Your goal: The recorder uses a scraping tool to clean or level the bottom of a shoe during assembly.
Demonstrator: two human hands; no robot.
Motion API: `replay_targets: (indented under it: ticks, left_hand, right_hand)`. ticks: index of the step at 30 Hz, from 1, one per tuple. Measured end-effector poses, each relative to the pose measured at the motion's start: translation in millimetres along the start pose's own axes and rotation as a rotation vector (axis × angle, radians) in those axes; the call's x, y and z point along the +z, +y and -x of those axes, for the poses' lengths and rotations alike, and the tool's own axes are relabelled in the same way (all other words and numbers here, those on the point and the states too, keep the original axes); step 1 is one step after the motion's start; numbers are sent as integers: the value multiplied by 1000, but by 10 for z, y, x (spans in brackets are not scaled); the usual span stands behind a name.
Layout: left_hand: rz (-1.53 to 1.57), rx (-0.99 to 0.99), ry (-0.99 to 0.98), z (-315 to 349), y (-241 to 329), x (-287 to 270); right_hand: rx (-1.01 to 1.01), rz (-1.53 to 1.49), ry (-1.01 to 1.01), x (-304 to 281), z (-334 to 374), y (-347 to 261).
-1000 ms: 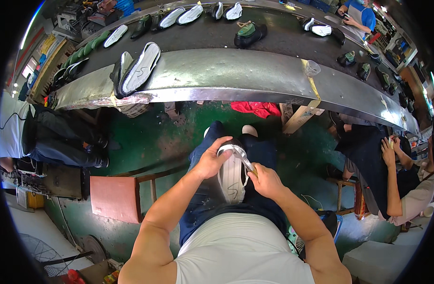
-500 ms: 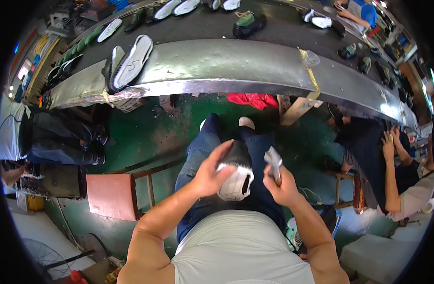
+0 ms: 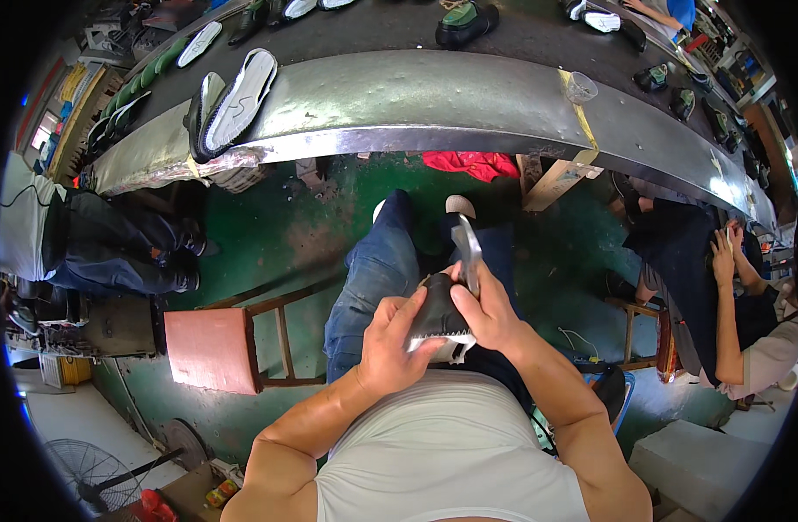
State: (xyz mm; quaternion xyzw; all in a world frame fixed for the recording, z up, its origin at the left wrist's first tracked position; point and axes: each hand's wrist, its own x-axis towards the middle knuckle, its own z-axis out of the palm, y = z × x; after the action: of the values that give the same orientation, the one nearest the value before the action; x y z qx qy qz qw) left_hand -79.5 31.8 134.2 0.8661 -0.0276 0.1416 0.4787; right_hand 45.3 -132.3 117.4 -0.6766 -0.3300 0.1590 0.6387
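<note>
The left hand [image 3: 390, 348] grips a black shoe upper [image 3: 438, 315] with a white toothed edge, held over the lap, while the right hand [image 3: 486, 315] clasps a metal tool [image 3: 469, 248] standing upright just beside it. A wooden stool [image 3: 221, 344] stands to the left on the green floor [image 3: 277, 226]. Beyond the knees runs the metal bench [image 3: 434, 96], carrying soles [image 3: 238, 91] and shoes [image 3: 464, 22].

The shoe [image 3: 436, 315] is matt black, leather-like, with a white toothed rubber edge. The tool [image 3: 469, 248] is dull grey metal. At 12 o'clock the surface [image 3: 434, 96] is worn, glossy sheet metal; at 9 o'clock the stool [image 3: 209, 348] is wood.
</note>
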Motion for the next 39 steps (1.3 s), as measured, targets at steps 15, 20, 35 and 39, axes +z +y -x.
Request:
replay_targets:
  ticks: [15,20,35,39]
  left_hand:
    - [354,-360,-261,-117,-1020,429]
    - [735,-526,-665,-471,-889,332]
    - [1197,-910,-337,-364,-715,705]
    - [386,-795,-161,-244,-1142,1107]
  right_hand:
    - [710,185,-46,-254,428,667]
    - [726,32,113,-551,879,576]
    - [603,926,-742,-529,349,-224]
    - [424,778,-506,-468,622,183]
